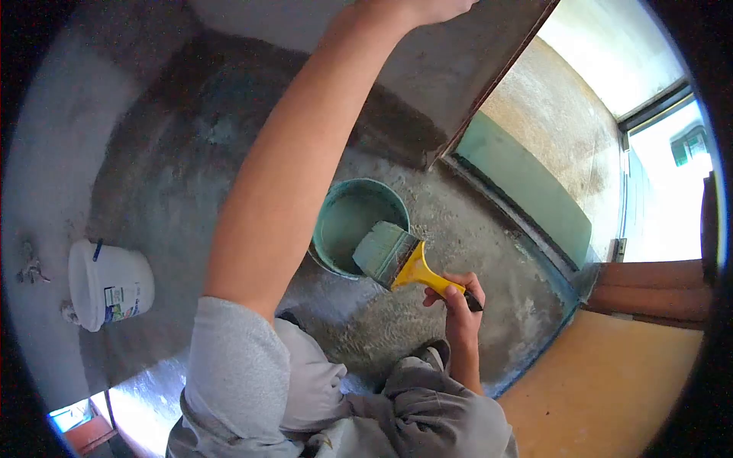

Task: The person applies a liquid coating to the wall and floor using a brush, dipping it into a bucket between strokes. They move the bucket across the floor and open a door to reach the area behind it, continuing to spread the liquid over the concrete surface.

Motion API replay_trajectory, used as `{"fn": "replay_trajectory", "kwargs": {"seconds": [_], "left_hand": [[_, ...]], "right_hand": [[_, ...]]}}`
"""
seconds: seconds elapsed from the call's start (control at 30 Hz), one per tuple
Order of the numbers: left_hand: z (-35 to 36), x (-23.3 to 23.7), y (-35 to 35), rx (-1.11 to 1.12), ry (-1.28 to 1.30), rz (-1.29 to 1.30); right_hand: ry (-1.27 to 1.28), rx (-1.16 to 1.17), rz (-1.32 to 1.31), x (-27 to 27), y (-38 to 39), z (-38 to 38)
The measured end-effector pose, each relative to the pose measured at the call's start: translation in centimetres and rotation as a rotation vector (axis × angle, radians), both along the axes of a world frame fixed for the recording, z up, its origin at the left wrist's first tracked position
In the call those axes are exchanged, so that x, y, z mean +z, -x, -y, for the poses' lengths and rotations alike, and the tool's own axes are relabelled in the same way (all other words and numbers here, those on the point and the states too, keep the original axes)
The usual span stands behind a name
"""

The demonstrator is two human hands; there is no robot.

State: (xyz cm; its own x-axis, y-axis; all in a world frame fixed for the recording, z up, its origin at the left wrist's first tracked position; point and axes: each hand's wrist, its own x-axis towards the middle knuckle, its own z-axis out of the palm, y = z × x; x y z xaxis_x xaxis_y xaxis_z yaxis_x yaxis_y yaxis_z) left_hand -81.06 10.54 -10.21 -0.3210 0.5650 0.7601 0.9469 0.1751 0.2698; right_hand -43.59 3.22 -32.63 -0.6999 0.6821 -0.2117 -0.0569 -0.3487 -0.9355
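Note:
A wide brush (pixel 416 267) with a yellow and black handle is in my right hand (pixel 460 301), its fingers wrapped round the handle. Green-grey paint coats the bristles, which hang over the near right side of a round bucket (pixel 327 263). Liquid of a similar green-grey colour lies inside the bucket. My left arm reaches up across the view, and my left hand (pixel 443 8) shows only in part at the top edge, near the grey wall surface. Its fingers are mostly cut off by the frame.
A white bucket (pixel 130 286) with a label lies at the left. A green panel or step (pixel 527 187) runs along the right, by a doorway. My shoe (pixel 435 355) is on the wet-looking floor (pixel 489 259). An orange-tan surface (pixel 611 374) is at the lower right.

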Motion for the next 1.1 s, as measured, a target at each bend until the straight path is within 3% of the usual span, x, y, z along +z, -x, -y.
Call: {"fn": "replay_trajectory", "kwargs": {"seconds": [0.33, 0.5, 0.67, 0.73, 0.93, 1.1], "left_hand": [[-1.1, -1.1, 1.7, 0.018, -0.02, -0.043], [-0.4, -2.0, 2.6, 0.033, 0.002, -0.067], [1.1, 0.0, 1.3, -0.029, 0.095, 0.057], [-0.4, -1.9, 6.2, -0.212, -0.142, -0.222], [-0.2, -1.1, 4.6, -0.192, -0.114, -0.23], [0.2, -1.0, 4.1, -0.15, -0.095, -0.289]], "right_hand": [[-0.068, -0.067, 0.049, 1.3, -3.0, -0.8], [0.166, -0.173, -0.021, -0.8, -4.6, -1.2], [0.387, -0.41, -0.171, -5.5, -6.8, -1.3], [0.321, -0.546, -0.196, -6.7, -7.4, -2.2], [0.074, -1.027, -0.162, -12.6, -9.2, -7.0], [0.054, -1.293, -0.153, -14.6, -11.3, -11.6]]}}
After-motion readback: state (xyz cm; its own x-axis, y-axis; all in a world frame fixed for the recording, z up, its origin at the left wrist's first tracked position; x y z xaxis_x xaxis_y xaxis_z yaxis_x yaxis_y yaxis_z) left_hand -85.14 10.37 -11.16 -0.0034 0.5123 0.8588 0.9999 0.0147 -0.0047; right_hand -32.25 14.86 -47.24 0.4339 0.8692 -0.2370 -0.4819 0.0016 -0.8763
